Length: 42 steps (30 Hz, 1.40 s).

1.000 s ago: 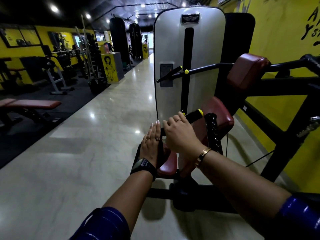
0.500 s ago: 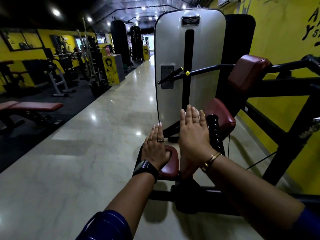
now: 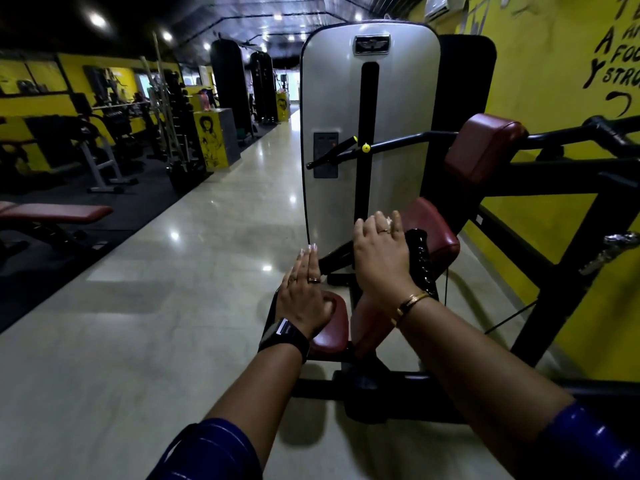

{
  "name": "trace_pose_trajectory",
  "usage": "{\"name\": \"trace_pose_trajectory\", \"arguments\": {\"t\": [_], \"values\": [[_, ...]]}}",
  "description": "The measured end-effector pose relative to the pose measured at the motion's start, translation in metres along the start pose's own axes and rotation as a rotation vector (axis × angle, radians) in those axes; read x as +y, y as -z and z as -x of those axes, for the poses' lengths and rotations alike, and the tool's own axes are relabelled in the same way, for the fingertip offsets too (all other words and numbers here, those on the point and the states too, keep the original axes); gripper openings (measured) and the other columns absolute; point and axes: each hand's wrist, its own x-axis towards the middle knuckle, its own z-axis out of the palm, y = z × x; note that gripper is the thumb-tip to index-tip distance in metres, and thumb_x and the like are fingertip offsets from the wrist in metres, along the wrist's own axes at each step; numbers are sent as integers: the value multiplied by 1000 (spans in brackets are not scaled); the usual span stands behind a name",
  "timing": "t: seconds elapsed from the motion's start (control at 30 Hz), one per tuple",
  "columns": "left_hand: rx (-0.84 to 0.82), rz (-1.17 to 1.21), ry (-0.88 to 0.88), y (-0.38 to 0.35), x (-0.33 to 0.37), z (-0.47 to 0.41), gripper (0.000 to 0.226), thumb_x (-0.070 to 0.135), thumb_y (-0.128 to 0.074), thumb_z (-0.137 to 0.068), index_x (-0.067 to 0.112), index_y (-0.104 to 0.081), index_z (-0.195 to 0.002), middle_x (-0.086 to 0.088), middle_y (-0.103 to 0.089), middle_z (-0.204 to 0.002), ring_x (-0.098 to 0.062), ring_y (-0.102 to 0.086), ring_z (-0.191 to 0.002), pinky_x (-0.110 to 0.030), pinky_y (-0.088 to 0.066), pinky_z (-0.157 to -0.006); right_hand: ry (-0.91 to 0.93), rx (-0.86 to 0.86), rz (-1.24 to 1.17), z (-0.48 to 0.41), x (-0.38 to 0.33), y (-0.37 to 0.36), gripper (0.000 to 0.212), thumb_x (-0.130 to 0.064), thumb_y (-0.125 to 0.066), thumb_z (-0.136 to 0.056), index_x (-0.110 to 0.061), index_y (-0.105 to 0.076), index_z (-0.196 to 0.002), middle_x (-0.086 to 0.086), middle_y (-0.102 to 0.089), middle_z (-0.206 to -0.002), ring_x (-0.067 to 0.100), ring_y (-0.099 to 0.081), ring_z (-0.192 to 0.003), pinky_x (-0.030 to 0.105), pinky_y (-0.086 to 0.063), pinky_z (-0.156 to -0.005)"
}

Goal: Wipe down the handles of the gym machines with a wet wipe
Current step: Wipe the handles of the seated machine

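My right hand lies over the far end of a slanted black handle low on the gym machine, hiding its yellow tip. A small bit of white wet wipe shows between its fingers. My left hand rests flat, fingers straight, on a small maroon pad by the handle's near end and holds nothing. A ridged black grip stands just right of my right hand. Higher up, a second black handle with a yellow tip crosses the grey weight-stack cover.
The machine's black frame and maroon pads fill the right side against a yellow wall. A glossy tiled aisle runs left of the machine. A maroon bench and weight racks stand on black mats at far left.
My right hand has slid up the slanted handle from its near end to its far end, covering the yellow tip. My left hand came off the handle and settled on the maroon pad.
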Motion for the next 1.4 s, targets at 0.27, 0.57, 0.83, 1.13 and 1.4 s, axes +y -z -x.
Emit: {"name": "trace_pose_trajectory", "arguments": {"t": [0.27, 0.57, 0.83, 1.13, 1.4], "values": [[-43, 25, 50, 5, 2, 1, 100, 13, -75, -65, -2, -24, -150, -19, -30, -155, -32, -31, -143, -40, -27, -114, 141, 17, -221, 28, 3, 14, 27, -8, -51, -93, -5, -59, -119, 12, -61, -117, 27, -56, -113, 33, -41, -99], [-43, 55, 56, 11, 6, 1, 96, 25, -45, -63, 0, -18, -152, -18, -22, -158, -31, -20, -148, -39, -16, -117, -427, -429, -1356, 46, 121, 53, 38, 9, -44, -91, -6, -61, -122, 10, -57, -110, 24, -62, -93, 21, -56, -60], [-230, -104, 96, 31, 16, 2, 92, 41, -47, -92, 5, 12, -152, -10, 16, -161, -24, 18, -148, -43, 8, -121, -493, -453, -1442, 75, 171, 40, 36, 12, -44, -91, -8, -60, -117, 8, -56, -108, 26, -60, -100, 34, -58, -81], [32, -253, -223, 50, 84, 23, 84, 56, -32, -84, 5, -22, -150, -16, -28, -157, -27, -25, -146, -49, -11, -118, -295, -371, -1325, 62, 155, 31, 36, 8, -45, -91, -13, -63, -114, 7, -60, -105, 16, -61, -89, 19, -55, -63], [-101, -163, -71, 45, 101, -32, 88, 48, -41, -98, 11, 20, -150, -12, 19, -161, -24, 16, -149, -43, 9, -119, 336, 21, -795, 39, 133, 23, 38, 10, -60, -85, -7, -66, -118, 16, -71, -105, 18, -68, -83, 10, -49, -84]]}}
